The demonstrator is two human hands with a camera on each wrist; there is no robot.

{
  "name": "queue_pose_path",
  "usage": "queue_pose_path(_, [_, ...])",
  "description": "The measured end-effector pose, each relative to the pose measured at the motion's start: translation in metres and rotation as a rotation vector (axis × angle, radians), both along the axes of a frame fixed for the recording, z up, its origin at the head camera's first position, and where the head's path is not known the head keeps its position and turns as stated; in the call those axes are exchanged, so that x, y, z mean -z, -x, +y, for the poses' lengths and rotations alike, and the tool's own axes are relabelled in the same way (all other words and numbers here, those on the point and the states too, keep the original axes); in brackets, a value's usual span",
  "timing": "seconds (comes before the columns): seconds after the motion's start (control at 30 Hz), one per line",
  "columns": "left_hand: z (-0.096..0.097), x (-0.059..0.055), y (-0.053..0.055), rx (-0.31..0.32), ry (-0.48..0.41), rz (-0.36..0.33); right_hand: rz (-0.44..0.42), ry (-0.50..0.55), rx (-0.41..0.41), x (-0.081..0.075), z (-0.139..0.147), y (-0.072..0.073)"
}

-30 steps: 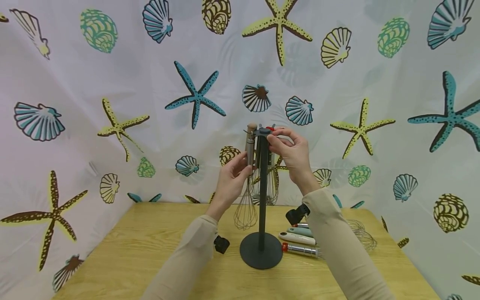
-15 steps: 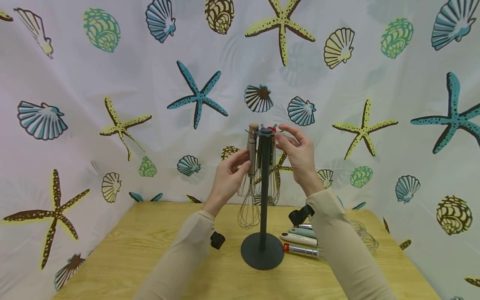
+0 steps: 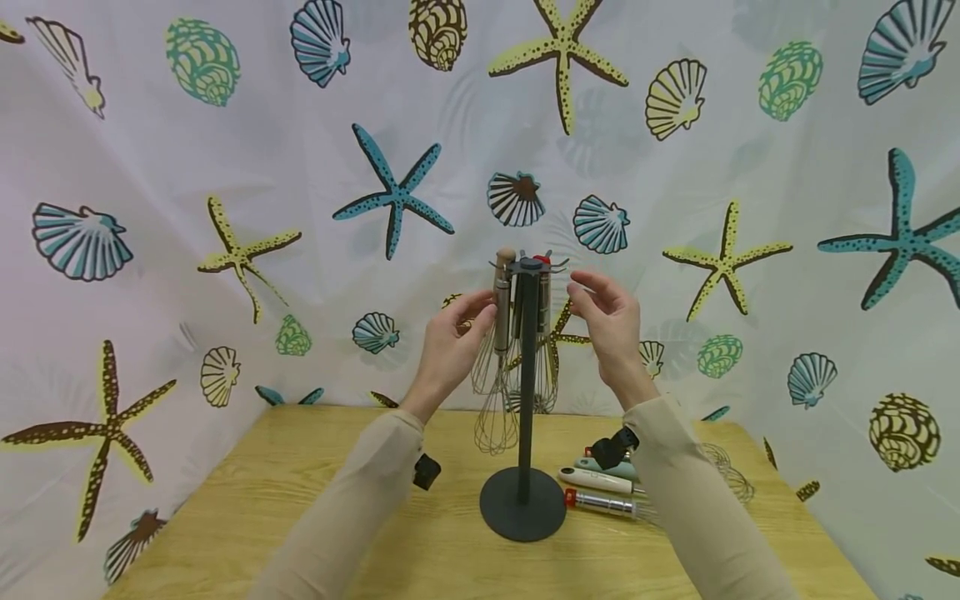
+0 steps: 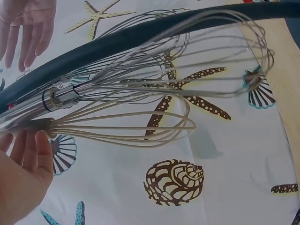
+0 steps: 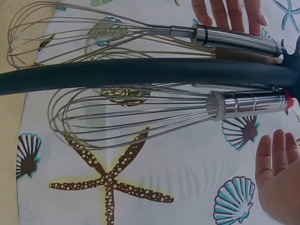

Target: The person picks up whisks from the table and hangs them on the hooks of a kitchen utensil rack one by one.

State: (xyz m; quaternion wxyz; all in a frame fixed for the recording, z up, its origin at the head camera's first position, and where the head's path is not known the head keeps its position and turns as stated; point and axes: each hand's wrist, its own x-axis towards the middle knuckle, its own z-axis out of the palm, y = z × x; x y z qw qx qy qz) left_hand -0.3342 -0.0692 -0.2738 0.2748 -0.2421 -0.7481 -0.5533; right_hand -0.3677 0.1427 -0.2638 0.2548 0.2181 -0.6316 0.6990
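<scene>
The right hand [image 3: 617,329] grasps nothing: its fingers stand relaxed in the air beside the hook crown [image 3: 531,264], just apart from it. The left hand [image 3: 448,342] clenches nothing either; its fingertips lie at the handles of two hanging whisks — whether they truly touch is hard to tell, since metal and wood overlap there. Those two, a steel-handled whisk [image 5: 239,41] and a wooden-handled whisk [image 4: 40,125], hang to the left of the dark post [image 3: 528,375], while a red-tipped steel whisk [image 5: 253,104] hangs to its right.

For steady handling, I would keep the left fingers light and close until the handles hang plumb, and move the right hand clear of the hook tips, which could snag a finger. A nudge low on the wires would probably set the balloons tangling; the handles are the safer place to touch.

The stand is matte and near-black, its base [image 3: 522,504] a flat disc on pale, grained wooden tabletop [image 3: 247,483]. Polished steel with ridged bands contrasts with dull brown wood — and the wooden one's loops look tan. On the tabletop lie a smooth cream-handled whisk [image 3: 597,481], a sage-green handle [image 3: 609,467] and another red-ended steel whisk [image 3: 603,502].
</scene>
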Motion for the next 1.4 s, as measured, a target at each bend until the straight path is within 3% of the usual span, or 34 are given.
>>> queue_pose_path(0.1, [0.0,-0.008,-0.007,-0.022,-0.005,0.004,-0.009,-0.017,0.008,0.006,0.002,0.001])
queue_pose_path(0.2, [-0.002,-0.015,-0.007,-0.044,-0.039,0.011,-0.021,-0.02,-0.012,0.012,0.003,0.002])
queue_pose_path(0.33, [-0.005,-0.025,-0.003,-0.021,-0.068,0.016,-0.054,-0.018,-0.034,0.022,0.005,0.004])
queue_pose_path(0.57, [-0.007,-0.023,0.032,0.06,-0.066,0.039,-0.13,-0.036,-0.037,0.04,0.006,0.007])
queue_pose_path(0.8, [-0.004,-0.03,0.038,0.142,-0.049,0.019,-0.171,-0.007,-0.072,0.056,0.008,0.009])
queue_pose_path(1.17, [-0.005,-0.032,0.043,0.173,-0.034,-0.011,-0.225,-0.044,-0.075,0.089,0.018,0.011])
queue_pose_path(1.4, [-0.003,-0.035,0.046,0.229,-0.042,0.02,-0.313,-0.05,-0.069,0.108,0.023,0.008])
